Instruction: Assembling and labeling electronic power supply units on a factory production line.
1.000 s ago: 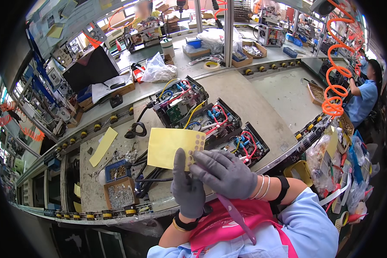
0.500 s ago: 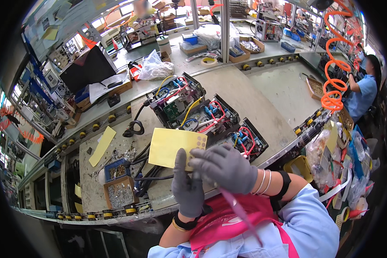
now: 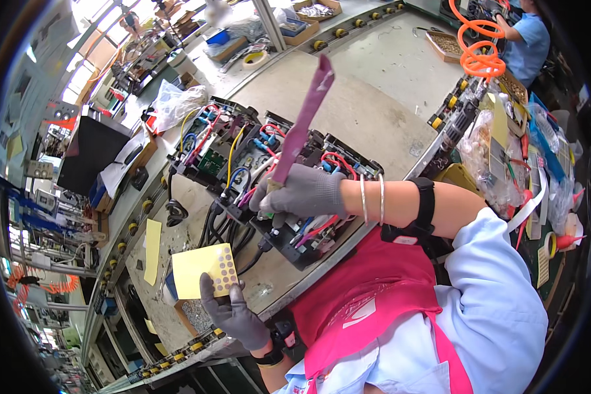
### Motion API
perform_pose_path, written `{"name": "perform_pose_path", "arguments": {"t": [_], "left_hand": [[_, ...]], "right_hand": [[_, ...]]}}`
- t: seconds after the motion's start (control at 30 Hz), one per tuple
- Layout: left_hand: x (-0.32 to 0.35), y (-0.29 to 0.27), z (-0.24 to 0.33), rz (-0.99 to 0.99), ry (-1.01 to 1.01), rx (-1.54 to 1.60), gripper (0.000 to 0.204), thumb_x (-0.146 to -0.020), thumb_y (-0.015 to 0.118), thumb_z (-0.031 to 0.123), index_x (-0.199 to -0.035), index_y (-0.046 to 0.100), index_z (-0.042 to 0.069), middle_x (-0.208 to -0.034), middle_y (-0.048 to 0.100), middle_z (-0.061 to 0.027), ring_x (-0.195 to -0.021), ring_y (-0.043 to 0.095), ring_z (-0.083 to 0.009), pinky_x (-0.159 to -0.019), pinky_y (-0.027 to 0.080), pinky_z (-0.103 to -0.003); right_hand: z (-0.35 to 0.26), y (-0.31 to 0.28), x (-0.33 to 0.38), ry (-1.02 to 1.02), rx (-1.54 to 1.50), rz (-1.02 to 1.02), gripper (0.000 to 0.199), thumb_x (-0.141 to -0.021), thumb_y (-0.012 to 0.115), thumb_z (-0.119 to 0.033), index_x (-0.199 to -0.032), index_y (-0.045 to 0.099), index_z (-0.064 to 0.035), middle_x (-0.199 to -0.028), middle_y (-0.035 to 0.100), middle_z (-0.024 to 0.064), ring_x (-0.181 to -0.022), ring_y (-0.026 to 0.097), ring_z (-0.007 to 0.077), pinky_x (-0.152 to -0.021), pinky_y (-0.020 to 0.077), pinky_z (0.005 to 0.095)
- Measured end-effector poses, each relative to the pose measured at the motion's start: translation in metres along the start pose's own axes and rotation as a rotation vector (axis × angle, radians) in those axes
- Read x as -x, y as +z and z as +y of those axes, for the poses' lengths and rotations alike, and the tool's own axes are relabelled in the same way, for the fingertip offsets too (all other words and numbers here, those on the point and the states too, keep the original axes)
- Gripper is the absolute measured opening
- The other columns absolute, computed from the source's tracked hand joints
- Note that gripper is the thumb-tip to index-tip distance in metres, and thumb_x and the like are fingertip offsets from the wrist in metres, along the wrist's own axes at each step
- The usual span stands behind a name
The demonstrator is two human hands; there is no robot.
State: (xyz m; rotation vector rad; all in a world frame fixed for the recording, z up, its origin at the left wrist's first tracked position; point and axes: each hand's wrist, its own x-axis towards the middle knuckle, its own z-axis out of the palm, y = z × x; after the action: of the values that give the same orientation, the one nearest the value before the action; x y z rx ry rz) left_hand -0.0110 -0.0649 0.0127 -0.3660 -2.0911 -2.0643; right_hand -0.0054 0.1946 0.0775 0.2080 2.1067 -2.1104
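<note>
At sheet's [image 3: 194, 272] lower edge, left hand [image 3: 236, 316]

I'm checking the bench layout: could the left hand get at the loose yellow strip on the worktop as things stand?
Probably yes: the yellow strip lies uncovered nearby, though the left hand holds the dotted yellow sheet, which may hinder it.

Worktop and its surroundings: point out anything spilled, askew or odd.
At the right, clear plastic bags lie in a jumbled heap with a white strip trailing across, which looks untidy. Pale marks dot the worktop near the left hand; I cannot tell whether they are a spill.
</note>
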Motion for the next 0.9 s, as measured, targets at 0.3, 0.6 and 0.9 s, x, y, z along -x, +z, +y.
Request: {"name": "perform_pose_path", "arguments": {"t": [0.3, 0.6, 0.9], "left_hand": [[-0.001, 0.004, -0.001, -0.045, -0.044, 0.012, 0.053, -0.089, 0.055, -0.006, -0.139, 0.040, -0.002, -0.129, 0.053, -0.0151, -0.101, 0.059, -0.0172, -0.081, 0.052, -0.029], [-0.005, 0.012, 0.004, -0.061, -0.027, -0.004, 0.053, -0.089, 0.054, -0.006, -0.140, 0.040, -0.002, -0.132, 0.050, -0.0146, -0.103, 0.059, -0.0182, -0.082, 0.052, -0.030], [-0.015, 0.027, 0.026, -0.110, 0.050, 0.138, 0.062, -0.087, 0.054, -0.009, -0.144, 0.032, 0.001, -0.131, 0.050, -0.0137, -0.111, 0.057, -0.0186, -0.087, 0.052, -0.030]], "right_hand": [[0.010, 0.008, -0.014, -0.014, 0.036, -0.015, 0.022, -0.082, 0.057, -0.009, -0.098, 0.064, 0.0038, -0.078, 0.065, 0.0073, -0.063, 0.063, 0.0133, -0.059, 0.0523, 0.0274], [-0.017, 0.008, -0.002, 0.139, -0.131, -0.026, 0.021, -0.086, 0.060, -0.019, -0.093, 0.065, -0.0007, -0.078, 0.065, 0.0077, -0.061, 0.065, 0.0122, -0.052, 0.0503, 0.0248], [-0.050, 0.030, -0.005, -1.021, 0.563, -0.121, 0.024, -0.089, 0.057, -0.010, -0.112, 0.064, -0.0071, -0.103, 0.064, 0.0142, -0.088, 0.066, 0.0242, -0.074, 0.0554, 0.0317]]}}
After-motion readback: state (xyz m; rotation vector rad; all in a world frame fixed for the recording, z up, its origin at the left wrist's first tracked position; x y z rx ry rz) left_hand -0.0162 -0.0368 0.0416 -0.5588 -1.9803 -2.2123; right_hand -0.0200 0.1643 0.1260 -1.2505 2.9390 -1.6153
